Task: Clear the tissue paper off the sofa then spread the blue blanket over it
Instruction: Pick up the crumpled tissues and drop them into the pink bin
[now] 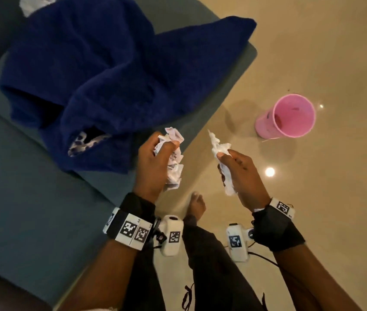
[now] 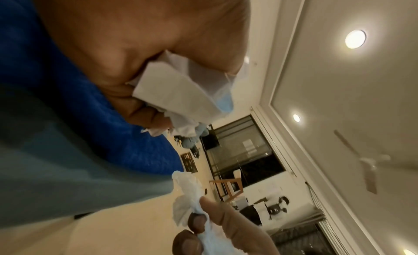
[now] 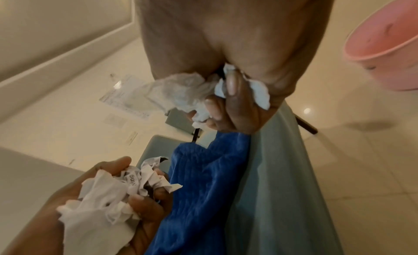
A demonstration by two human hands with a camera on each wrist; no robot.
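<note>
Left hand (image 1: pixel 153 162) grips crumpled paper (image 1: pixel 174 158); right hand (image 1: pixel 243 173) pinches tissue (image 1: pixel 219 151). Blanket (image 1: pixel 101 70) lies bunched on sofa (image 1: pixel 21 187), just beyond both hands.

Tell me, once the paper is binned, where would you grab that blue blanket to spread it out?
Probably the free corner of the blue blanket that pokes past the sofa edge toward the floor, reached from the open floor side near the pink bin. It lies flat and exposed, while the rest is heaped in folds. Both hands are full of crumpled paper now.
</note>
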